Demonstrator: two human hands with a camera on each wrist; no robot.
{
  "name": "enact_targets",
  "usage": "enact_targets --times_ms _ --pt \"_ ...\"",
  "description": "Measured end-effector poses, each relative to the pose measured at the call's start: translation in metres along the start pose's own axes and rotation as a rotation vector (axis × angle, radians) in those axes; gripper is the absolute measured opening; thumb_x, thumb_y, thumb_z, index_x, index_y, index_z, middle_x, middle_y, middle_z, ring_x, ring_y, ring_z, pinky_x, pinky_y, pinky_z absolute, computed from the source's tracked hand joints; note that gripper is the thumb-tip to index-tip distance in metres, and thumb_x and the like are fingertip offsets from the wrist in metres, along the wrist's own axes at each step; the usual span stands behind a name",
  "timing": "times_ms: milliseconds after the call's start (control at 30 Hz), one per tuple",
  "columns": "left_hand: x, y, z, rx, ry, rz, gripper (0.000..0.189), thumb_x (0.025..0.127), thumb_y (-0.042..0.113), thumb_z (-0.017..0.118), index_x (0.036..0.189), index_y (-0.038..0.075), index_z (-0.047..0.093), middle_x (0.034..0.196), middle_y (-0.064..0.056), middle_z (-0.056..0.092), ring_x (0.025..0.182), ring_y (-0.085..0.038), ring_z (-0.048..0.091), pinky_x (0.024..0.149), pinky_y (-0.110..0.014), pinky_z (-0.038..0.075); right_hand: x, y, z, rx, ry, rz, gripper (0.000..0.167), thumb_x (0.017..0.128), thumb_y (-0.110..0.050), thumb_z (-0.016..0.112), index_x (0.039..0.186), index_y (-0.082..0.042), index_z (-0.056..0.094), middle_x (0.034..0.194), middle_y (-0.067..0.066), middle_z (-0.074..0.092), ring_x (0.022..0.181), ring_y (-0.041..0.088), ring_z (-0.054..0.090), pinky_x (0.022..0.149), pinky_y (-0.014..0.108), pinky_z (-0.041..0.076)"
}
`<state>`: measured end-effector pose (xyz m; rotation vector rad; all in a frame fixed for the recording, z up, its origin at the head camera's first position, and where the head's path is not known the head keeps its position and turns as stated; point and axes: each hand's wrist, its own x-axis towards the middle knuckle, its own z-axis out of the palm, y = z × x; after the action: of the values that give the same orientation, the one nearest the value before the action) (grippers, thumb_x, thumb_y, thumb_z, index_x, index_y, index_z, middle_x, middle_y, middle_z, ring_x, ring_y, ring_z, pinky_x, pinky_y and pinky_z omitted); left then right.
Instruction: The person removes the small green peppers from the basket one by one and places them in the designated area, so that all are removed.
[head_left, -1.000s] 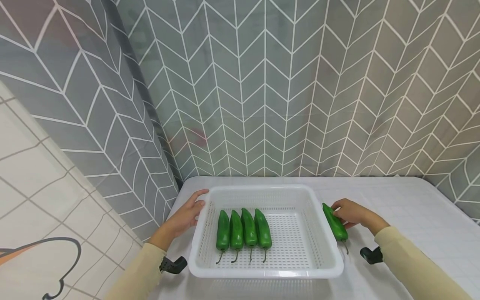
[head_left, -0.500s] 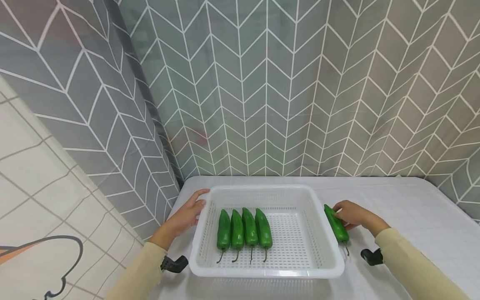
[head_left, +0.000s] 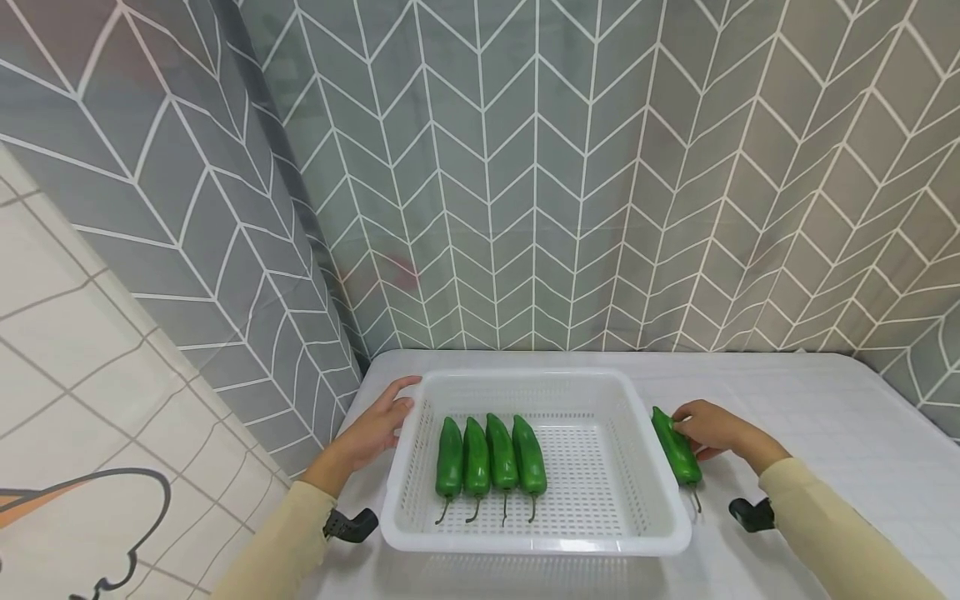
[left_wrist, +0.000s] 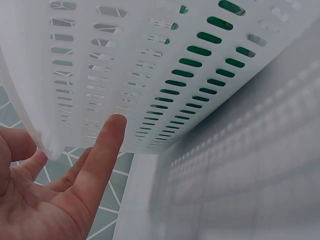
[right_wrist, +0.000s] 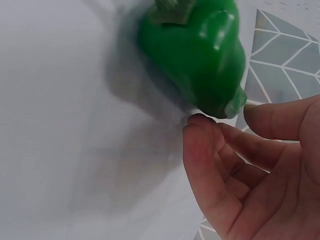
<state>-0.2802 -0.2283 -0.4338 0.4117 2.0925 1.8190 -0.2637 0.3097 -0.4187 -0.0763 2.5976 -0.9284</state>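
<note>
Green pepper (head_left: 677,454), in the head view, lies just outside the right wall of a white basket (head_left: 536,546), its stem toward the person. The right hand (head_left: 712,425) reaches over its far side, fingers curled against the body. Four matching peppers (head_left: 501,457) lie side by side in the basket's left half, stems the same way. The left hand (head_left: 372,429) is at the opposite rim, fingers mostly extended; I judge that a light touch there is enough to steady the basket. Around them, a pale cloth-covered table (head_left: 810,417) runs back to grey-green hangings (head_left: 487,167) with white chevron lines, and a white gridded panel (head_left: 60,250) slants away at the left.

In the left wrist view, one straight finger reaches up at the slotted outer wall, with other fingers near the rim; nothing is gripped that I can make out. Green shows through the slots, and the cloth below carries a soft dotted shadow.

In the right wrist view, thumb and fingertips close on a narrow bulge of the pepper. A hold further round the thick middle would probably roll less, and the stem is best left alone. Shadow falls on the white cloth; whether the pepper bears fully on it, I cannot tell
</note>
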Motion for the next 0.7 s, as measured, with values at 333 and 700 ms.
enact_targets --times_ms 333,700 --pt "0.0 0.0 0.0 0.006 -0.011 0.003 0.048 0.114 0.026 0.033 0.159 0.021 0.019 0.145 -0.023 0.047 0.122 -0.029 0.06 0.088 -0.046 0.056 -0.002 -0.009 -0.007 -0.104 0.073 -0.056 0.037 0.1 -0.009 0.054 0.12 0.022 0.053 0.097 0.024 0.064 0.087 0.03 0.065 0.071 0.044 0.059" --pt "0.0 -0.001 0.001 0.009 -0.001 0.002 0.046 0.114 0.025 0.032 0.158 0.021 0.02 0.144 -0.023 0.048 0.122 -0.029 0.059 0.087 -0.046 0.056 -0.005 -0.014 -0.013 -0.22 0.195 -0.167 0.038 0.098 -0.015 0.059 0.116 0.018 0.06 0.106 0.031 0.065 0.098 0.045 0.063 0.081 0.056 0.054"
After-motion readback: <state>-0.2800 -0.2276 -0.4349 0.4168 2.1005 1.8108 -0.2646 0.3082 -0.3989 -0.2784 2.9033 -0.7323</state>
